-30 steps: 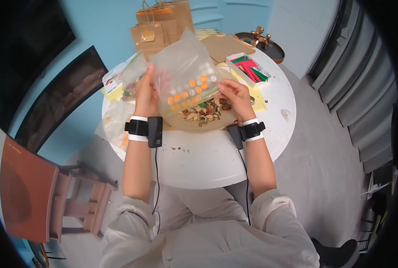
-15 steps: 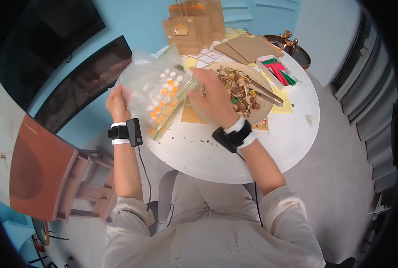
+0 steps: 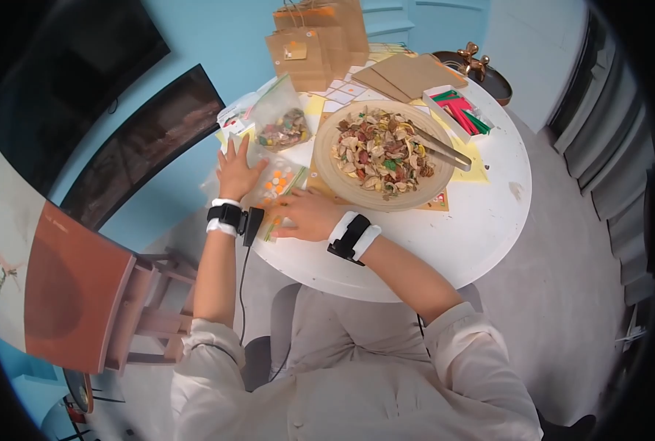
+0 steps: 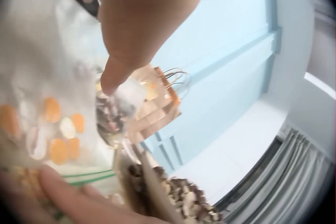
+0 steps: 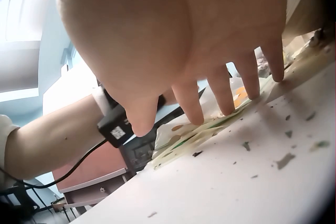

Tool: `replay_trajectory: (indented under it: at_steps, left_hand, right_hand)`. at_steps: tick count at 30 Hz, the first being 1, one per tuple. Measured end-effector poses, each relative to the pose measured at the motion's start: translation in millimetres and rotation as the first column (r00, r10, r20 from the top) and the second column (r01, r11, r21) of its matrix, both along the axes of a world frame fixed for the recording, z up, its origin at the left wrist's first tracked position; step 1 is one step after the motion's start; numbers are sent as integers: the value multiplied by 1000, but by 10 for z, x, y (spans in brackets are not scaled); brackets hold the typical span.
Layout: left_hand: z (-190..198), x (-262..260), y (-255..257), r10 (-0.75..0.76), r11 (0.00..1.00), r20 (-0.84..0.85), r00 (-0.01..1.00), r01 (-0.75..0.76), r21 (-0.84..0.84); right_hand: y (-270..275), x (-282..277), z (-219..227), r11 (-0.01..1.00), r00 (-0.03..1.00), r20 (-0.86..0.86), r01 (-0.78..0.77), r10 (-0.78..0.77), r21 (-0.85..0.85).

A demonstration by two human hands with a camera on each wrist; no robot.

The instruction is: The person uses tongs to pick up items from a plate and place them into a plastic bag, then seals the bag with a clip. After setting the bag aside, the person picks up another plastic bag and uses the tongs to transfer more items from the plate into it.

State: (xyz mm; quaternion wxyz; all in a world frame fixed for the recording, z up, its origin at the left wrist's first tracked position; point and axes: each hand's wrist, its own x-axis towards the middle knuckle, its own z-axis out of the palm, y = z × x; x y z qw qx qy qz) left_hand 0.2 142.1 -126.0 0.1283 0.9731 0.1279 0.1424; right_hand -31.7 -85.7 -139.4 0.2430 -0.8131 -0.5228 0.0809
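Note:
A clear zip bag with orange and white round pieces (image 3: 276,181) lies at the left edge of the white round table. My left hand (image 3: 238,170), fingers spread and straight, rests on its far part. The right hand (image 3: 311,214) reaches over the bag's green zip edge; in the right wrist view its spread fingertips (image 5: 226,104) touch down along that edge. Behind the left hand stands a second zip bag (image 3: 283,131) with dried mixed pieces at its bottom. Right of both hands sits a round plate (image 3: 327,158) heaped with dried petals and leaves (image 3: 382,151), with metal tongs (image 3: 445,151) on it.
Brown paper bags (image 3: 309,59) stand at the back, with flat brown sheets (image 3: 408,76) beside them. A white box (image 3: 459,116) of red and green sticks is at the right, near a dark tray (image 3: 495,87) holding a copper-coloured figure. Crumbs lie on the table (image 3: 386,250).
The bag with the orange and white pieces was held up over the plate, then swung left and came down on the table. Both hands now lie spread on it, no longer gripping it.

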Motion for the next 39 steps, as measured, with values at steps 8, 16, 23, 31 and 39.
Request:
replay_trajectory:
  at_steps: [8, 16, 23, 31, 39]
  left_hand:
    - [-246, 142, -90, 134, 991, -355, 925, -127, 44]
    - [-365, 316, -134, 173, 984, -154, 973, -176, -5]
    - [-432, 471, -66, 141, 989, -113, 984, -144, -27]
    - [40, 797, 140, 27, 941, 347, 937, 93, -325]
    - [118, 1506, 130, 82, 876, -75, 994, -107, -471]
  right_hand:
    - [20, 10, 8, 992, 991, 116, 78, -66, -101]
    - [-313, -69, 116, 999, 999, 45, 26, -27, 40]
    - [-648, -103, 110, 966, 998, -68, 15, 3, 260]
    - [-826, -118, 169, 940, 988, -136, -23, 73, 340]
    - [-1191, 56, 421, 862, 954, -293, 206, -71, 463]
